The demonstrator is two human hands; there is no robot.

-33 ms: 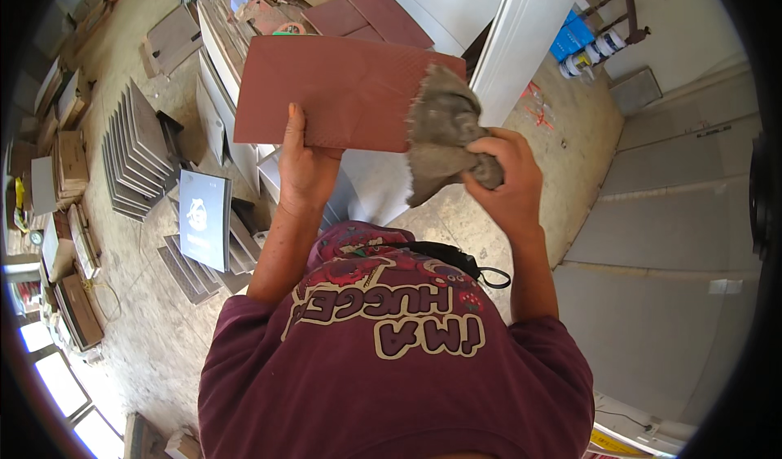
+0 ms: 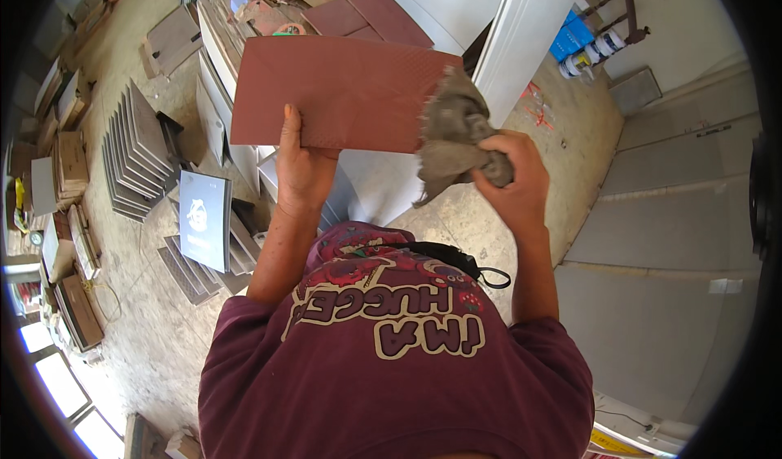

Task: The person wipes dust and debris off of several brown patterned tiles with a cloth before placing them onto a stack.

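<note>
**Grey rag (image 2: 446, 121) drawn slightly toward the right end of a red tile (image 2: 326, 92)**

Nearest the camera, a maroon printed shirt (image 2: 391, 402) is seen across the lower centre. Above it, the red tile is held up in the upper centre of the frame by the left hand (image 2: 305, 174), its thumb laid on the lower front edge, its other fingers mostly hidden. The bunched rag is gripped between the thumb and curled fingers of the right hand (image 2: 523, 170), right of centre. Since the previous picture, rag and right hand have been shifted a little rightward, and the tile slightly leftward. Slightly more of the tile's face is thus left uncovered, though its right end is still overlapped by the cloth; firmness of contact cannot be told. Farther off, grey tiles (image 2: 134, 153) are ranked at left, more dark-red tiles (image 2: 366, 19) are laid at upper centre, and a white panel (image 2: 521, 43) is stood at upper right.
</note>
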